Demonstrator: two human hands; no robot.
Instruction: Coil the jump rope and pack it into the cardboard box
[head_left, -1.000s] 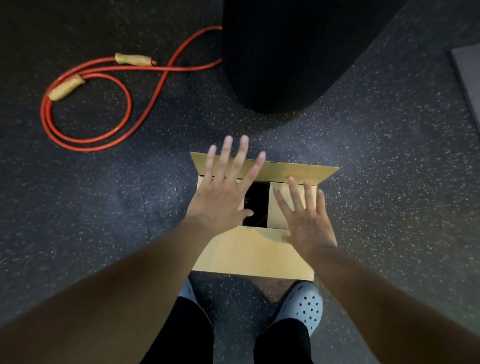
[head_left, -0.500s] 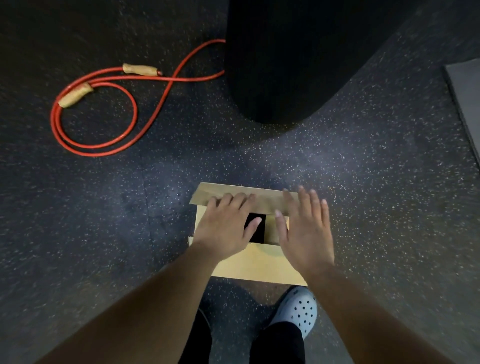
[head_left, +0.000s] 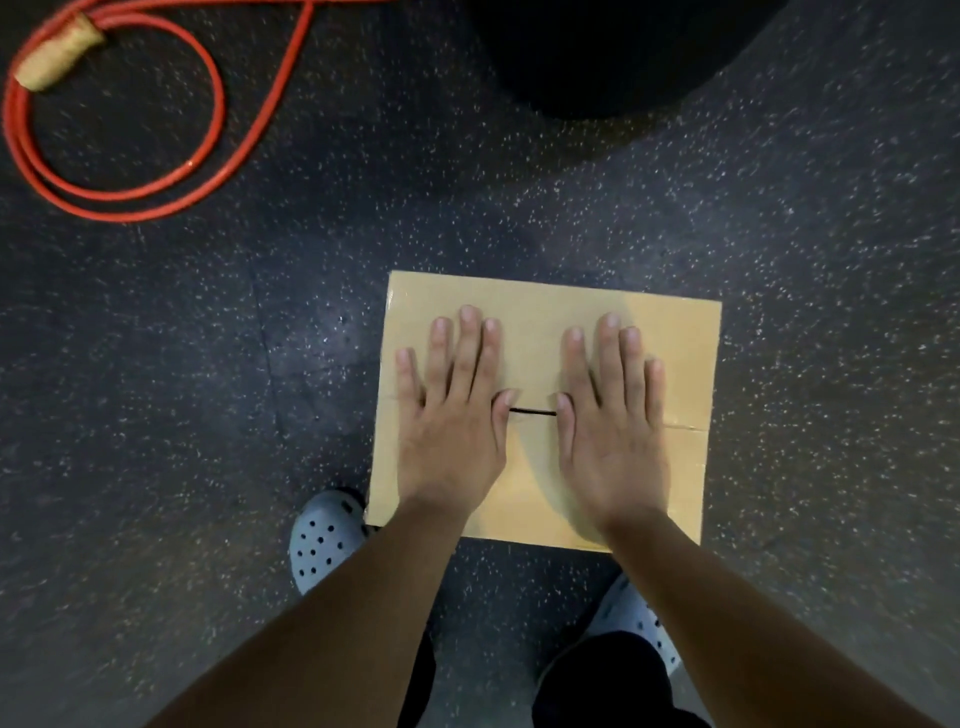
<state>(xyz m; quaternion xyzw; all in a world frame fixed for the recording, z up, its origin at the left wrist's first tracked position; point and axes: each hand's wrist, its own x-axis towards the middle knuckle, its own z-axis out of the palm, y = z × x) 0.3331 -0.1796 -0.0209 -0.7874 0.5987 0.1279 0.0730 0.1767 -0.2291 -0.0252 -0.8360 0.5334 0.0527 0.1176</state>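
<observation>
Both hands, left hand (head_left: 451, 410) and right hand (head_left: 613, 415), lie flat and open on the shut cardboard box (head_left: 670, 467), gripping nothing. The jump rope (head_left: 208, 171) lies on the floor well beyond the box's far-left corner, nearer the left hand.

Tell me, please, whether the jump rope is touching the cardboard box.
Apart. The head view shows the jump rope on the floor, bare floor separating it from the cardboard box.

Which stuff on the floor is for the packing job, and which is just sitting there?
For the job:
- red jump rope, loose on the floor, not in the box
- cardboard box, flaps pressed shut
- left hand and right hand, flat on the flaps

Just there:
- big black object
- grey clogs
</observation>
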